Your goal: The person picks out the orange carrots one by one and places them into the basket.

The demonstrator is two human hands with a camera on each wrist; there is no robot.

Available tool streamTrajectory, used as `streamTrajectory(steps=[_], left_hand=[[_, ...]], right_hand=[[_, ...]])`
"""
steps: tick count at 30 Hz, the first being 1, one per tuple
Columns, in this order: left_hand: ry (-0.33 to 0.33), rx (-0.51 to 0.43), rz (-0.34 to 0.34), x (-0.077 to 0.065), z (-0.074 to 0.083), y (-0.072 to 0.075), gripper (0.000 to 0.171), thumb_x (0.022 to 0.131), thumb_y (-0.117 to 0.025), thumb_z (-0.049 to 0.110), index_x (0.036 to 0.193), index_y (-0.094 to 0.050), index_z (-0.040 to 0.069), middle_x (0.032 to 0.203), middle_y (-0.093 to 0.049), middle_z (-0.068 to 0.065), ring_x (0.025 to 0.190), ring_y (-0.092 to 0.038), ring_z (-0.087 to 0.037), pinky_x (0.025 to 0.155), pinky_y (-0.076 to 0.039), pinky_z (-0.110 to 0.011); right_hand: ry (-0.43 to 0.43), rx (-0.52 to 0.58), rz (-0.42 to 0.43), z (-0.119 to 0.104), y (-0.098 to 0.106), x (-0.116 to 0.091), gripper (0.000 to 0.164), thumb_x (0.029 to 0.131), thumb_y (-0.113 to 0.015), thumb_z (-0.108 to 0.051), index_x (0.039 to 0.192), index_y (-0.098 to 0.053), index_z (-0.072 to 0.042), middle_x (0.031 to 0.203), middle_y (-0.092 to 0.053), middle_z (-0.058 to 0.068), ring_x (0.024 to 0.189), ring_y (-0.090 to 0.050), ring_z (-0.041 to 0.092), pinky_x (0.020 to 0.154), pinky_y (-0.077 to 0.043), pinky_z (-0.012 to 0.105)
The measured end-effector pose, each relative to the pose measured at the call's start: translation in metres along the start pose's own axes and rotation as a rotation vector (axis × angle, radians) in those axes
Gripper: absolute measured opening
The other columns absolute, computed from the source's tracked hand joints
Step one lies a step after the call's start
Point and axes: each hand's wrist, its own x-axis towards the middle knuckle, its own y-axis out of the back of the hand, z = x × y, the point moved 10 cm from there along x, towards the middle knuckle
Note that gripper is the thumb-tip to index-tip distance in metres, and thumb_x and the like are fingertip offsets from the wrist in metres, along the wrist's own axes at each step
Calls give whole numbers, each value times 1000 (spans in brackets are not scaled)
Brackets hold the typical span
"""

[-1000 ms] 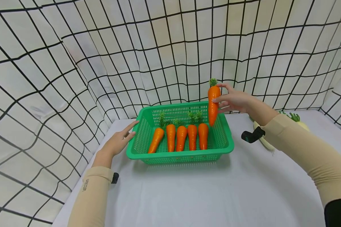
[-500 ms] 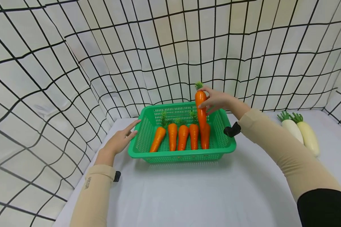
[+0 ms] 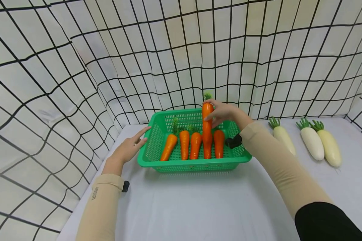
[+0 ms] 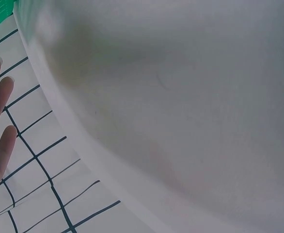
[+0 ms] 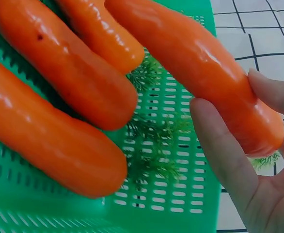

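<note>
My right hand (image 3: 226, 112) pinches an orange carrot (image 3: 206, 117) near its leafy top, holding it upright over the green basket (image 3: 196, 163). Its lower end overlaps another carrot in the head view, so whether they touch cannot be told. Close up in the right wrist view, thumb and fingers (image 5: 219, 141) press both sides of the held carrot (image 5: 195, 53). Several carrots (image 3: 184, 144) lie side by side in the basket, leafy ends toward the far wall. My left hand (image 3: 127, 149) rests with extended fingers at the basket's left rim; the left wrist view shows the fingers (image 4: 1, 102) spread.
Three white radishes (image 3: 312, 144) with green tops lie on the white table (image 3: 193, 204) to the right, one partly behind my right sleeve. A white backing with black netting (image 3: 181, 60) rises behind and at the left.
My right hand has carried the carrot leftward and lower, from the basket's right end to above the row. The left hand stays at the rim. The radishes have come into fuller view.
</note>
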Motion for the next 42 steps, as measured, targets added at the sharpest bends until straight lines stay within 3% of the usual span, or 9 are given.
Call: streamTrajectory(steps=[6,13,17,22,27,34,42], left_hand=[[3,9,-1,-2,0,1,61,110,-31,55,165,-19,33,142,-54,-30,124,-56,-51,96,-43,-70],[-1,2,-8,-1,2,1,62,110,-31,54,165,-19,32,143,-53,-31,125,-54,-51,97,-42,-71],[-1,2,-7,-1,2,0,62,110,-31,55,165,-19,32,142,-54,-31,124,-56,-50,96,-44,-70],[0,-4,-9,0,1,-1,62,109,-31,55,165,-19,33,142,-54,-31,124,-56,-50,95,-44,-70],[-3,-7,-8,0,1,-1,61,109,-32,55,165,-19,32,142,-54,-31,125,-55,-51,96,-43,-71],[5,-13,-3,1,1,0,61,109,-32,56,165,-20,33,143,-53,-30,126,-54,-51,97,-42,-71],[11,-21,-5,-1,2,-1,61,110,-32,54,165,-19,32,145,-51,-31,128,-52,-53,99,-41,-72]], right_hand=[[-21,-57,-26,10,-11,9,78,100,-64,-1,162,-18,-15,133,-49,26,78,-66,23,95,-54,48],[-13,-157,13,16,-20,17,80,99,-67,-5,161,-18,-14,134,-46,25,83,-61,25,86,-57,40],[-12,-257,55,17,-23,21,81,97,-70,-7,161,-21,-14,133,-46,24,81,-56,26,79,-53,39],[-20,-457,77,19,-24,22,80,95,-75,-14,160,-28,-12,145,-46,24,110,-55,34,94,-47,47],[-29,-592,36,23,-29,23,79,94,-76,-21,160,-34,-10,160,-33,22,141,-38,40,113,-35,54],[-92,-623,-72,29,-36,19,71,102,-66,-24,163,-31,-13,167,-22,19,151,-23,41,117,-27,57],[-97,-709,-52,32,-40,23,66,100,-70,-23,159,-42,-16,165,-29,17,149,-28,39,115,-33,55]])
